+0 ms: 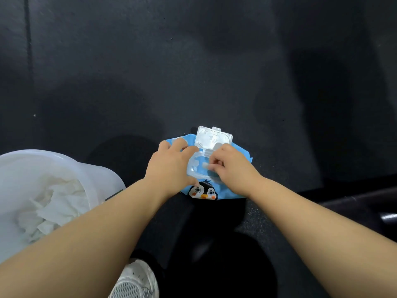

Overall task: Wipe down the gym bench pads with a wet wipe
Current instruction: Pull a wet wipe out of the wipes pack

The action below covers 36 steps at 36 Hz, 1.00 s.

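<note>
A blue wet-wipe pack (240,153) with a penguin picture lies on the dark floor in front of me. Its clear plastic lid (213,136) stands flipped open. My left hand (171,166) rests on the pack's left side, fingers spread flat over it. At the opening my right hand (232,166) has its fingers curled, pinching the white tip of a wet wipe (205,166). No bench pad shows in this view.
A white bin (96,175) holding crumpled used wipes stands at the left, close to my left forearm. My white shoe (135,280) is at the bottom. A dark metal bar (365,201) runs along the floor at the right. The floor is dark rubber matting.
</note>
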Motion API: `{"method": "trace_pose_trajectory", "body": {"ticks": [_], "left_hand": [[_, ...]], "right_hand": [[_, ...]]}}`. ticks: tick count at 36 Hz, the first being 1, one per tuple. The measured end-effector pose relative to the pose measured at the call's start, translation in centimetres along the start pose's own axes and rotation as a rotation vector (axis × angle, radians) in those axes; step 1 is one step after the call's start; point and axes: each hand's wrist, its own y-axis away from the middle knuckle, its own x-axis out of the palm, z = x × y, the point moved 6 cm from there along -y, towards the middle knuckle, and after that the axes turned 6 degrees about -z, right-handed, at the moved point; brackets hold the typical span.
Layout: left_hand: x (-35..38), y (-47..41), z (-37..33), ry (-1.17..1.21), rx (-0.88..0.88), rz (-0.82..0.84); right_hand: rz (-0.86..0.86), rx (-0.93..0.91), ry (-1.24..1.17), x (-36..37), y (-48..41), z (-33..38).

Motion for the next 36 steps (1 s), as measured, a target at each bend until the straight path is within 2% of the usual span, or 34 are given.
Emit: {"method": "trace_pose_trajectory", "body": {"ticks": [6, 11, 15, 20, 22, 24, 26, 29, 31, 36], "left_hand": [[0.2, 0.1, 0.0, 0.029, -0.030, -0.015], [0.5, 0.2, 0.2, 0.084, -0.025, 0.011], [0.2, 0.3, 0.0, 0.151, -0.060, 0.021], [-0.1, 0.1, -0.3, 0.140, -0.067, 0.016], [0.0, 0.2, -0.3, 0.135, -0.074, 0.010], [0.0, 0.2, -0.3, 0.140, -0.077, 0.004], [-0.1, 0.2, -0.4, 0.136, -0.074, 0.003], [-0.1, 0.1, -0.3, 0.087, -0.061, -0.001], [0.0, 0.1, -0.2, 0.082, -0.064, -0.009], [0.1, 0.0, -0.3, 0.069, -0.061, -0.033]], "right_hand": [[-0.008, 0.129, -0.299, -1.3, 1.5, -0.7], [-0.053, 0.291, -0.860, -2.2, 1.7, -1.8], [-0.075, 0.233, -0.750, -4.0, 1.6, -2.2], [-0.378, 0.307, -0.972, -6.5, 1.3, -2.7], [-0.436, 0.264, -0.824, -7.8, 1.3, -2.3], [-0.395, 0.180, -0.477, -8.4, 1.1, -1.7], [-0.245, 0.055, -0.105, -7.4, 1.1, -0.6], [-0.026, -0.129, 0.312, -4.1, 1.3, 0.7], [0.005, -0.224, 0.466, -2.3, 1.3, 1.3], [0.037, -0.310, 0.596, -0.1, 0.5, 1.4]]}}
